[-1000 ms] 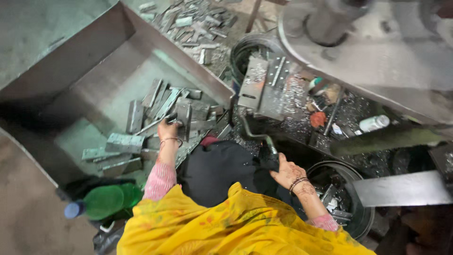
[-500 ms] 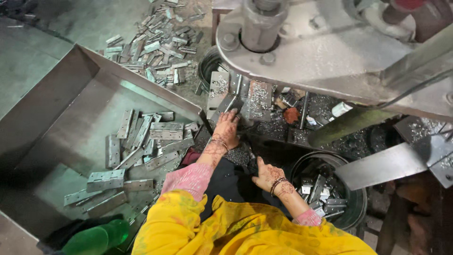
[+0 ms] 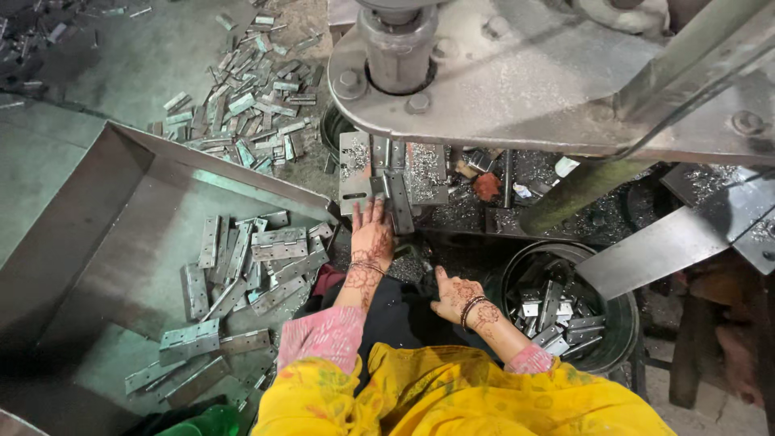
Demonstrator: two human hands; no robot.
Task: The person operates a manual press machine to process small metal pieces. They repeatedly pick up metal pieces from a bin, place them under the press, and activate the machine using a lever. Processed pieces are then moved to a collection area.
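Observation:
My left hand (image 3: 371, 236) reaches forward onto the press bed plate (image 3: 353, 171), its fingers on a grey metal hinge (image 3: 397, 200) lying under the machine's round ram (image 3: 400, 48). My right hand (image 3: 454, 295) rests on dark cloth in my lap, fingers loosely apart and holding nothing, just left of a black bucket (image 3: 626, 343) with several hinges in it. At my left, a large sheet-metal tray (image 3: 113, 242) holds a loose pile of flat hinges (image 3: 270, 250), close to my left forearm.
The grey press body (image 3: 517, 81) overhangs the bed. A flat metal bar (image 3: 654, 252) sticks out above the bucket. More hinges (image 3: 250, 105) lie scattered on the floor beyond the tray. A green bottle (image 3: 210, 421) lies at the bottom edge.
My left hand went from the hinge pile in the tray up to the press bed, carrying a hinge. My right hand moved slightly left onto my lap. The view shifted toward the press.

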